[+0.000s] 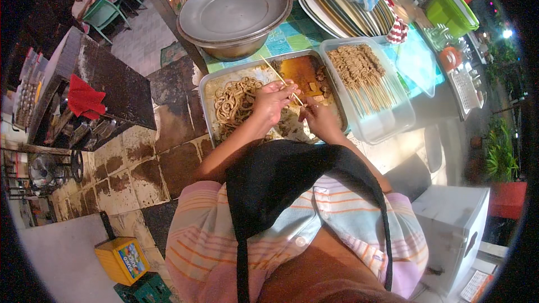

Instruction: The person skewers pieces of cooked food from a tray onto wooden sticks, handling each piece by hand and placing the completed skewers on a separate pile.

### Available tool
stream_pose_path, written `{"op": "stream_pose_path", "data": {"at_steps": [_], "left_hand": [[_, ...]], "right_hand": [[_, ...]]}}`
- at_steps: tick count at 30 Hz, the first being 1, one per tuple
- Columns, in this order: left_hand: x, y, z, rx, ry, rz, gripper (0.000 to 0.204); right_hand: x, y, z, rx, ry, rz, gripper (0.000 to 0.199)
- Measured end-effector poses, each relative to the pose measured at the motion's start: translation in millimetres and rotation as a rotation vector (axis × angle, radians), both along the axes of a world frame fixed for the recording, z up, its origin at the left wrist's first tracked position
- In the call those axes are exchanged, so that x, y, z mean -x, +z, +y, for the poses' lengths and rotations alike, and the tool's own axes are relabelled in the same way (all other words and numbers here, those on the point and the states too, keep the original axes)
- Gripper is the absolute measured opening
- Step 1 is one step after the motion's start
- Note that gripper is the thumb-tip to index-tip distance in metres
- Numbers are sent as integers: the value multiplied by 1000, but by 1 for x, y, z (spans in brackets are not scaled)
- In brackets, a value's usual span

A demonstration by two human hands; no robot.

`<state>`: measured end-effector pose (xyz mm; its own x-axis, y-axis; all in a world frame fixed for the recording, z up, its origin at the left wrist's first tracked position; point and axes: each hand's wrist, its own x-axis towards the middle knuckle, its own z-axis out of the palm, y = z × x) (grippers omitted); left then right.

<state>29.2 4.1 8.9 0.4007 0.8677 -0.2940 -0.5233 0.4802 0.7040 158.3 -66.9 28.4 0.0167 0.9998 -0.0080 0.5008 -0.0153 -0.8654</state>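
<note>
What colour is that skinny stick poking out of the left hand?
The skinny stick is pale yellowish tan, best seen in the head view.

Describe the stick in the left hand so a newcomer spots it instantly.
Below the big round pan sits a metal tray. Over it, the left hand holds a thin pale stick, slanting down rightward. Unlike the bunched skewers in the clear tub, it's alone.
</note>
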Motion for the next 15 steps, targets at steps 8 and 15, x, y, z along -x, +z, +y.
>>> {"op": "stream_pose_path", "data": {"at_steps": [8,15], "left_hand": [[35,-21,39,-1157,312,1275,34],[59,-32,34,-1115,-270,1743,17]], "right_hand": [[-32,-43,11,378,-125,353,17],[-41,-40,6,298,-111,302,19]]}}
